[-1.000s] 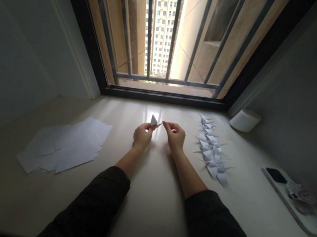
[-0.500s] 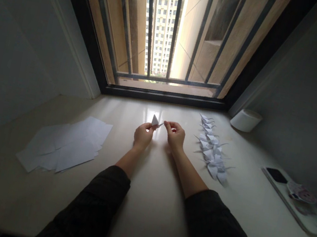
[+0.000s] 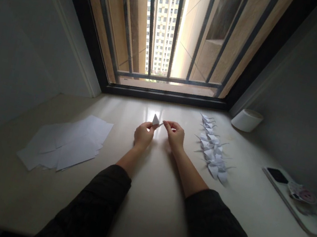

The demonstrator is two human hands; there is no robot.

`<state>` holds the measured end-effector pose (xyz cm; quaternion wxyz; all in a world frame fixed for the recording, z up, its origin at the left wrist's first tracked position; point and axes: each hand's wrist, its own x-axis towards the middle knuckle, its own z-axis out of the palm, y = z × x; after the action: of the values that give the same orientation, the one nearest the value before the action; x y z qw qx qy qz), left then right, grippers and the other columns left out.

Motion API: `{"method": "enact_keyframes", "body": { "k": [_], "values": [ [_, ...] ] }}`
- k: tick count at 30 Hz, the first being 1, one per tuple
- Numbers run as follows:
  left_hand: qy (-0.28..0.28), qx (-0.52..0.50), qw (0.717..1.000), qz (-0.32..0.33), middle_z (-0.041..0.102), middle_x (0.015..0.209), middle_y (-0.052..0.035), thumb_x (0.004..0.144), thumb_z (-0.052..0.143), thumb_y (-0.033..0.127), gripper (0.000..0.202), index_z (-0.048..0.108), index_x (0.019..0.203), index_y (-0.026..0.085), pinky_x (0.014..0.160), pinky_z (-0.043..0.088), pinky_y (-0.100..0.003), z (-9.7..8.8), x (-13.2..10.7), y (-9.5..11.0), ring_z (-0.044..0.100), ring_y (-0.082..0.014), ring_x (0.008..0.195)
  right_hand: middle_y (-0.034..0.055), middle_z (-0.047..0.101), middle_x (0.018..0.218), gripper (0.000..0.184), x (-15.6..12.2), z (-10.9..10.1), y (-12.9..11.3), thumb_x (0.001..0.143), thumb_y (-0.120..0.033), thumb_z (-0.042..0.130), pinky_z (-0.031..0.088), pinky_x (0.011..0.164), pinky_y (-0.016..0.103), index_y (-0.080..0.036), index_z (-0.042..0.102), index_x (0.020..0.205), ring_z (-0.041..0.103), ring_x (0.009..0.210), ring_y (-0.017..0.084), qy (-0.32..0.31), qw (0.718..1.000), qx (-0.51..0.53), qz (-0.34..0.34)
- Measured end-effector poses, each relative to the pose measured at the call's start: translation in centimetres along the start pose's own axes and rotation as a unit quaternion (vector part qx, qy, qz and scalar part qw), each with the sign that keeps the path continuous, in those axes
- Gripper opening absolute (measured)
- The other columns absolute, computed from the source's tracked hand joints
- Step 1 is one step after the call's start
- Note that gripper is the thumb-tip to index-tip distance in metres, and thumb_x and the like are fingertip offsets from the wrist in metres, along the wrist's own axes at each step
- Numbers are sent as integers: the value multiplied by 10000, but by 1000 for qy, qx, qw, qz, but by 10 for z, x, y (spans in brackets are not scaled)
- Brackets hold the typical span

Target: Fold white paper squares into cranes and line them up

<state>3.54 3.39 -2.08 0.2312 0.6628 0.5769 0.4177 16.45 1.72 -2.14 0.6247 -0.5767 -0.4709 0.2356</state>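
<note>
The left hand [image 3: 144,134] held a folded white paper piece [image 3: 155,120] in a narrow pinch, directly below the window [image 3: 172,39] and above the cream stone ledge [image 3: 153,215]. The right hand [image 3: 174,134] formed a narrow pinch at the thin point of the paper, and the two hands stood close together. Both forearms extended from dark sleeves [image 3: 87,208].

Left of the hands and farther from the window lay loose white paper sheets [image 3: 65,141]. Right of the hands, a row of white origami cranes [image 3: 213,148] ran away from the window. Farther right, nearer the window, stood a white cylinder [image 3: 247,120]. Below it, a black phone [image 3: 277,175] rested on a white panel [image 3: 303,217], beside a round printed item [image 3: 301,193].
</note>
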Motion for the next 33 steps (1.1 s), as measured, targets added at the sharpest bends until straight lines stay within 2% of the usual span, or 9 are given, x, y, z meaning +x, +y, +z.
{"method": "enact_keyframes", "body": {
  "k": [5,9,12,23,28,33],
  "values": [
    [-1,20,1000,-8,684,794,-17,813,513,451,281,695,813,237,595,356,-255,-2,-1,3,561,-157,675,57,681,797,335,1,-4,3,725,-509,609,412,617,284,-191,707,761,571,698,172,5,999,-31,-37],
    [6,55,998,-14,682,787,-13,812,514,438,263,684,775,240,579,331,-262,-4,-2,4,551,-156,655,39,677,764,259,1,-7,5,755,-454,615,418,683,305,-213,708,738,567,721,178,-2,992,-79,-98],
    [9,72,997,-13,685,815,-15,816,512,423,247,684,796,247,583,326,-264,-5,-2,4,555,-159,670,32,677,753,233,2,-8,7,765,-436,617,411,710,317,-221,703,734,559,724,184,-2,987,-106,-117],
    [-7,98,995,-4,684,838,-14,827,497,426,255,682,809,251,589,326,-263,-5,-3,7,567,-157,700,41,657,756,191,0,-10,7,793,-353,584,405,712,318,-208,663,695,556,745,193,-19,979,-160,-122],
    [-6,68,998,-12,687,810,-9,827,491,437,268,686,809,254,602,341,-257,-4,-3,6,577,-159,714,42,665,787,261,1,-6,6,791,-435,568,414,660,292,-202,678,747,573,734,181,-3,991,-97,-92],
    [-7,19,999,-30,689,790,-21,818,486,488,320,687,789,242,613,365,-258,-2,-1,3,585,-170,709,63,669,875,384,0,-3,6,851,-487,441,418,650,284,-191,685,873,577,741,171,34,995,-69,-66]
  ]
}}
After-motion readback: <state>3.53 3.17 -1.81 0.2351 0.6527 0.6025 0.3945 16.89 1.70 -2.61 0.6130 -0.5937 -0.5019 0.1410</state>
